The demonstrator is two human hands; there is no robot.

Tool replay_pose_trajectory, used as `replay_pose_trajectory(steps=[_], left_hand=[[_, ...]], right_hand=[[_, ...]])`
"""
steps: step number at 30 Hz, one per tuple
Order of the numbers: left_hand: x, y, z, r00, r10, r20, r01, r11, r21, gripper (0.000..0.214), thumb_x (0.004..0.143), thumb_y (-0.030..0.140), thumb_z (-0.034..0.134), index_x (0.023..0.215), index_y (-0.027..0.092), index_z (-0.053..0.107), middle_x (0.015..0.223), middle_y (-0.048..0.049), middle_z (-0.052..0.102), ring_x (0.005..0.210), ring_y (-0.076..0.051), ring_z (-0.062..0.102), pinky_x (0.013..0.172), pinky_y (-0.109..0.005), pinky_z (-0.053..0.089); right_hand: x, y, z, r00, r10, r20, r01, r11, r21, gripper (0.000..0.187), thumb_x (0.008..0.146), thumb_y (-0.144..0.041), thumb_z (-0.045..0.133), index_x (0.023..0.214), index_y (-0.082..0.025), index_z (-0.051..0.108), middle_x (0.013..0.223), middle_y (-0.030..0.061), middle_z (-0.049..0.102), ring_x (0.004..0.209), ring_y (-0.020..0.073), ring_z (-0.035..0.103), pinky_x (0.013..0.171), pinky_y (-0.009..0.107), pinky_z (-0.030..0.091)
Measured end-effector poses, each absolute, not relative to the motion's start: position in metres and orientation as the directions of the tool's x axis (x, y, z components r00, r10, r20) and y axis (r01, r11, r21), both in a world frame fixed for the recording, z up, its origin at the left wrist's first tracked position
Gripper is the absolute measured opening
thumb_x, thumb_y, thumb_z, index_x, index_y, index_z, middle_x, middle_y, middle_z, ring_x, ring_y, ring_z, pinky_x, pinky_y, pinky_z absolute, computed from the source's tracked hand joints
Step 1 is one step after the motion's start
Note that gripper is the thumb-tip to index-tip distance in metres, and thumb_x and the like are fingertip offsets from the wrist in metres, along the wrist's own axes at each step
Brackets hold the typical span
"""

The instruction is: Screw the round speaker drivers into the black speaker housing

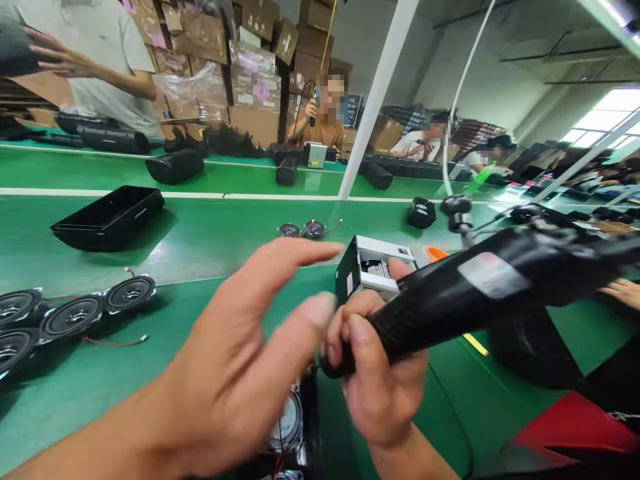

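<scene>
My right hand [385, 380] is wrapped round the lower end of a black electric screwdriver [450, 293], which tilts up to the right and has a silvery label. Close to its tip, my left hand [235, 353] has thumb and index finger apart, with nothing seen between them. Its other fingers are hidden or blurred. Below the hands lies a dark speaker housing with a round speaker [289, 423] and thin wires, partly covered by my left hand. Behind my right hand stands a small black and white box-shaped screw feeder [383, 267].
Several loose speakers [75, 317] with red wires lie at the left. Farther back are a black speaker shell [110, 217], two small speakers [315, 229] and a black part [421, 212]. A white post [377, 100] rises from the green bench [225, 233]. Co-workers sit or stand opposite.
</scene>
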State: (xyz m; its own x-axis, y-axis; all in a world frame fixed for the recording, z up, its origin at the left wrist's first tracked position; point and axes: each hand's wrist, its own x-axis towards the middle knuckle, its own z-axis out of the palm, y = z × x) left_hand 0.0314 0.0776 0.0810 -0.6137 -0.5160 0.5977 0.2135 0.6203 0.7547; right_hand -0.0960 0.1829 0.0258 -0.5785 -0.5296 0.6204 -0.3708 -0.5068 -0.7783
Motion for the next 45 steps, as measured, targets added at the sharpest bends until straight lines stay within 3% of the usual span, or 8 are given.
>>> replay_pose_trajectory(steps=[5, 9, 12, 20, 28, 35, 40, 45], left_hand=[[0.055, 0.072, -0.033, -0.645, -0.711, 0.279, -0.062, 0.413, 0.909, 0.036, 0.115, 0.052, 0.054, 0.146, 0.037, 0.063, 0.151, -0.0015, 0.067, 0.142, -0.024, 0.062, 0.122, -0.041, 0.050], [0.062, 0.089, -0.084, -0.726, -0.687, 0.001, -0.132, 0.142, 0.981, 0.044, 0.112, 0.063, 0.054, 0.148, 0.038, 0.062, 0.156, -0.0055, 0.064, 0.145, -0.031, 0.060, 0.127, -0.054, 0.046], [0.062, 0.096, -0.086, -0.736, -0.669, -0.103, -0.143, 0.005, 0.990, 0.045, 0.111, 0.067, 0.053, 0.143, 0.037, 0.066, 0.150, -0.0066, 0.069, 0.137, -0.033, 0.065, 0.126, -0.059, 0.046], [0.058, 0.095, -0.079, -0.719, -0.688, -0.099, -0.116, -0.021, 0.993, 0.037, 0.111, 0.064, 0.056, 0.131, 0.038, 0.072, 0.143, -0.0022, 0.071, 0.137, -0.031, 0.063, 0.120, -0.050, 0.045], [0.063, 0.090, -0.090, -0.768, -0.637, -0.061, -0.118, 0.047, 0.992, 0.037, 0.115, 0.059, 0.052, 0.143, 0.040, 0.066, 0.148, -0.0024, 0.069, 0.138, -0.027, 0.064, 0.124, -0.048, 0.047], [0.063, 0.088, -0.085, -0.803, -0.590, -0.079, -0.093, -0.006, 0.996, 0.035, 0.115, 0.058, 0.053, 0.142, 0.039, 0.063, 0.147, -0.0001, 0.069, 0.135, -0.022, 0.066, 0.117, -0.033, 0.052], [0.060, 0.085, -0.079, -0.815, -0.561, -0.147, -0.099, -0.115, 0.988, 0.044, 0.109, 0.063, 0.063, 0.143, 0.035, 0.062, 0.148, -0.0018, 0.072, 0.128, -0.021, 0.072, 0.108, -0.026, 0.059], [0.056, 0.087, -0.079, -0.799, -0.589, -0.117, -0.039, -0.144, 0.989, 0.047, 0.106, 0.058, 0.069, 0.144, 0.031, 0.065, 0.154, -0.0045, 0.071, 0.130, -0.025, 0.072, 0.111, -0.031, 0.060]], right_hand=[[-0.091, 0.190, 0.030, -0.565, -0.563, 0.604, -0.221, -0.602, -0.768, 0.051, 0.114, -0.021, 0.067, 0.158, -0.040, 0.050, 0.087, -0.0063, 0.058, 0.058, 0.0123, 0.057, 0.053, 0.027, 0.054], [-0.094, 0.194, 0.007, -0.529, -0.598, 0.603, -0.330, -0.509, -0.795, 0.061, 0.108, -0.015, 0.068, 0.161, -0.038, 0.046, 0.097, -0.0007, 0.061, 0.067, 0.0169, 0.062, 0.054, 0.030, 0.056], [-0.096, 0.196, -0.007, -0.535, -0.607, 0.588, -0.370, -0.457, -0.809, 0.050, 0.108, -0.016, 0.065, 0.153, -0.036, 0.054, 0.096, 0.0016, 0.062, 0.069, 0.0195, 0.063, 0.052, 0.032, 0.056], [-0.095, 0.191, -0.013, -0.530, -0.602, 0.598, -0.405, -0.440, -0.802, 0.032, 0.105, -0.018, 0.065, 0.133, -0.034, 0.067, 0.095, 0.0026, 0.063, 0.066, 0.0203, 0.063, 0.048, 0.032, 0.056], [-0.096, 0.188, -0.020, -0.538, -0.624, 0.567, -0.379, -0.421, -0.824, 0.016, 0.106, -0.023, 0.068, 0.121, -0.029, 0.068, 0.091, 0.0017, 0.063, 0.064, 0.0185, 0.062, 0.048, 0.031, 0.055], [-0.097, 0.190, -0.019, -0.495, -0.682, 0.539, -0.305, -0.444, -0.842, 0.021, 0.104, -0.018, 0.067, 0.121, -0.030, 0.064, 0.089, -0.0006, 0.059, 0.056, 0.0158, 0.055, 0.046, 0.031, 0.053], [-0.096, 0.189, -0.017, -0.410, -0.711, 0.571, -0.301, -0.486, -0.821, 0.062, 0.093, -0.007, 0.071, 0.144, -0.036, 0.051, 0.084, -0.0065, 0.061, 0.057, 0.0161, 0.057, 0.059, 0.033, 0.052], [-0.094, 0.182, -0.008, -0.405, -0.694, 0.596, -0.312, -0.508, -0.803, 0.034, 0.089, -0.005, 0.073, 0.108, -0.032, 0.065, 0.083, -0.0072, 0.067, 0.064, 0.0153, 0.064, 0.067, 0.029, 0.060]])
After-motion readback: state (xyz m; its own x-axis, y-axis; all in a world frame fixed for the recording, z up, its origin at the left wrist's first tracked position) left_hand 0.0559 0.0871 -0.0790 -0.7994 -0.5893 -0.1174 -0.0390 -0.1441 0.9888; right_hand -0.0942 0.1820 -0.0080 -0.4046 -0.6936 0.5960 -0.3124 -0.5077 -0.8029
